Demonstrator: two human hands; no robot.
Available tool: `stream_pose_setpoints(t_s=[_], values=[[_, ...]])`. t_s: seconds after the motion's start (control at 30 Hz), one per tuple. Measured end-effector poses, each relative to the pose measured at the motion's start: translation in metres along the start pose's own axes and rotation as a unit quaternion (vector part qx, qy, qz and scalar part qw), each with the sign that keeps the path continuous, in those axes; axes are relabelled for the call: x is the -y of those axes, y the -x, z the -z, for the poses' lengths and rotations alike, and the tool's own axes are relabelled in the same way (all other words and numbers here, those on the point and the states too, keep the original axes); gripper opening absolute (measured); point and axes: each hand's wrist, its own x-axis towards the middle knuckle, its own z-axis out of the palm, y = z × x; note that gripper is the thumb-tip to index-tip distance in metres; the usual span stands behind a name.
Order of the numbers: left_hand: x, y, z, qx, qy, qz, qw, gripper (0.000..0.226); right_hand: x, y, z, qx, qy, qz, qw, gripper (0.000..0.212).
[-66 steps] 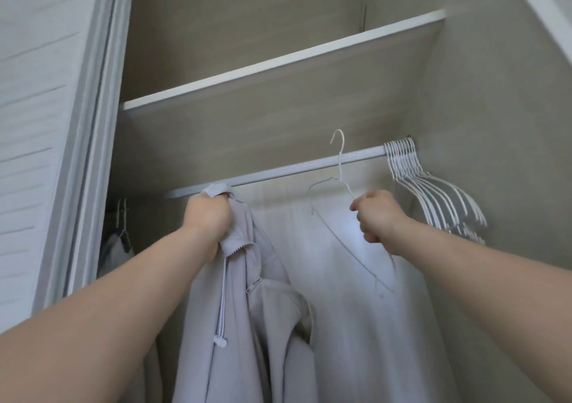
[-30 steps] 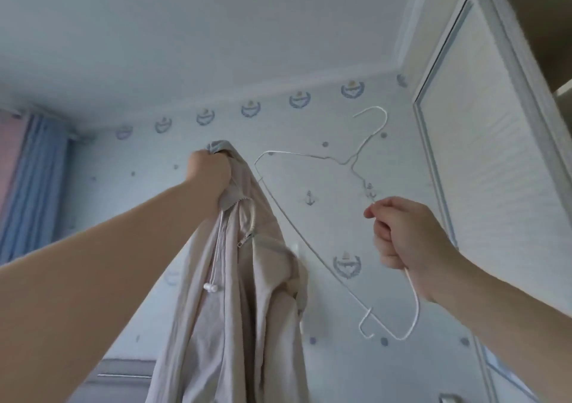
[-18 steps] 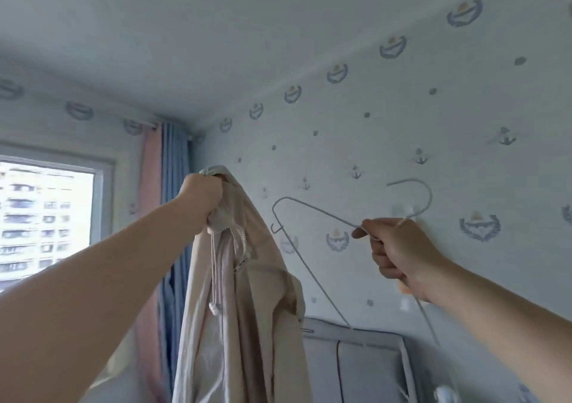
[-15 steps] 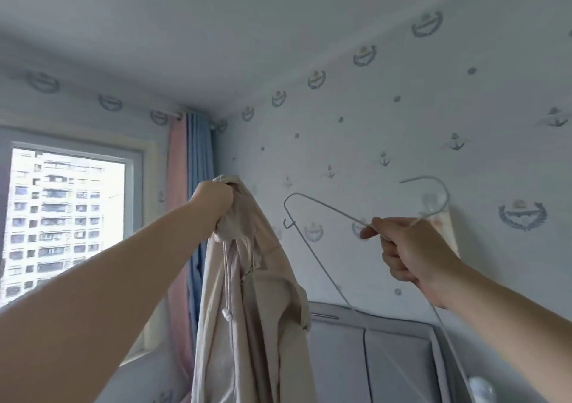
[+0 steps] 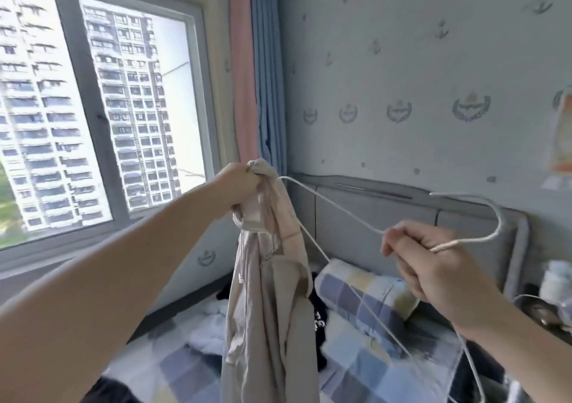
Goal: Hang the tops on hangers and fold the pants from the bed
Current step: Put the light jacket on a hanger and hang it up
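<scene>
Firstly, left hand (image 5: pixel 240 187): raised, fingers closed tight round the bunched upper edge of a beige top (image 5: pixel 269 316). The top hangs straight down from the fist above the bed (image 5: pixel 185 368), with a white drawcord dangling at its front.

Right hand (image 5: pixel 433 269): fingers curled round the neck of a white wire hanger (image 5: pixel 448 244), its hook curving up and to the right. One shoulder of the wire reaches left until its tip meets the top just beside the left hand; whether the tip is inside the cloth cannot be told. The lower wire slants down past the right wrist.

On the bed, seen from where I stand:
- a cover checked in blue, grey and yellow;
- a checked pillow (image 5: pixel 365 291) against the grey padded headboard (image 5: pixel 371 207);
- a black garment (image 5: pixel 318 314) with white lettering, touching the pillow;
- a crumpled white garment (image 5: pixel 207 337) nearer the window (image 5: pixel 93 93).

Outward: tower blocks show through the window. A pink curtain (image 5: pixel 243 62) and a blue curtain (image 5: pixel 267 62) hang in the corner. The wallpaper is pale, with anchors and crests.

Far right: a bedside surface holding blurred items, contents not legible.
</scene>
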Motion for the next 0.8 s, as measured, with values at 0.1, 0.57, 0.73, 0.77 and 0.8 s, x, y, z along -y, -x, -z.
stream_pose_setpoints(t_s=[0.1, 0.57, 0.73, 0.77, 0.8], values=[[0.069, 0.023, 0.004, 0.024, 0.014, 0.019, 0.999, 0.012, -0.037, 0.033, -0.039, 0.006, 0.017, -0.021, 1.0, 0.033], [0.275, 0.139, -0.036, -0.005, -0.089, 0.138, 0.986, 0.016, -0.135, 0.178, -0.116, 0.155, 0.038, -0.249, 0.955, 0.032], [0.281, 0.159, -0.053, 0.018, -0.098, 0.127, 0.987, 0.011, -0.143, 0.184, -0.119, 0.13, 0.081, -0.261, 0.953, 0.031], [0.278, 0.161, -0.056, 0.021, -0.099, 0.127, 0.987, 0.012, -0.145, 0.184, -0.118, 0.127, 0.088, -0.256, 0.954, 0.031], [0.277, 0.163, -0.059, 0.026, -0.104, 0.121, 0.987, 0.011, -0.146, 0.184, -0.117, 0.126, 0.101, -0.245, 0.956, 0.031]])
